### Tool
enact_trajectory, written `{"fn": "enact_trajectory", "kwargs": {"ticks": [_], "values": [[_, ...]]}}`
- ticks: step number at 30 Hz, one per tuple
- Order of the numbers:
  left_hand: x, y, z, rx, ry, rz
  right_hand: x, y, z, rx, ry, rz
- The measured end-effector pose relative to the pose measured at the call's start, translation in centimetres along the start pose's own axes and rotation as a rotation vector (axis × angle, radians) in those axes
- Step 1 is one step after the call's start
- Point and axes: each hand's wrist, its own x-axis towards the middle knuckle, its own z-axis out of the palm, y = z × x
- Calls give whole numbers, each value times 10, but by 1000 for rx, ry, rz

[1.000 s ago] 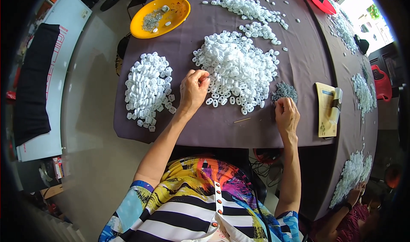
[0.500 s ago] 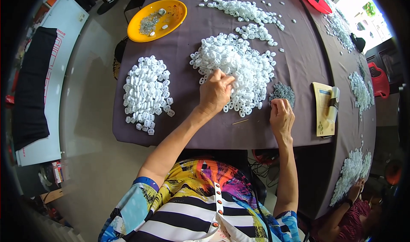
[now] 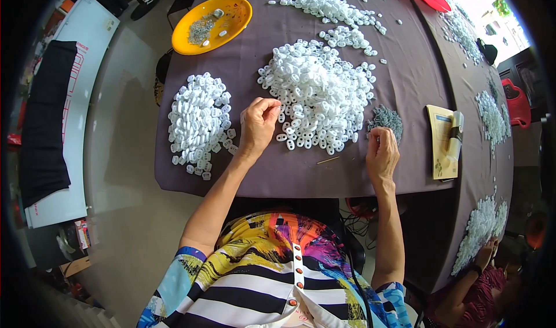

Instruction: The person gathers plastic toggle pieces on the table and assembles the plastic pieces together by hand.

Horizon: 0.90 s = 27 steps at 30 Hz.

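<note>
left grip [image 3: 259, 125] has its thumb and fingers curled together at the left edge of the big white heap, and right grip [image 3: 383, 154] is bunched at the near edge of the grey heap; i cannot tell whether either is fully closed or has a small piece between the fingertips. before me spreads the counter [image 3: 405, 90], under a dull purple-grey cloth. the big white heap [image 3: 315, 90], of small oval pieces with holes, sits in the middle, and a smaller white heap [image 3: 200, 119] lies to my left, near the counter's edge. beyond the middle is a looser white spread [image 3: 333, 9]. a yellow plate [image 3: 234, 24] at the far left carries grey bits and a few white pieces. to my right lies a yellowish booklet [image 3: 438, 148] with a clear cylinder [image 3: 456, 132] on it. the grey heap [image 3: 387, 118] is right of the big one, and a thin stick [image 3: 328, 160] lies between my hands.
</note>
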Motion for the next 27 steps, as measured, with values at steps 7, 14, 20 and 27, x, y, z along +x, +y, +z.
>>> {"fn": "enact_trajectory", "kwargs": {"ticks": [7, 14, 20, 27], "values": [[18, 1, 3, 73, -140, 13, -17, -13, 2, 163, -20, -2], [25, -1, -3, 78, -239, 42, -24, -11, 4, 188, -23, 3], [35, 10, 21, 181, -288, 286, -25, -13, 6, 186, -43, 21], [71, -12, 24, 371, -252, 322, -24, -14, 6, 163, -43, -17]]}}
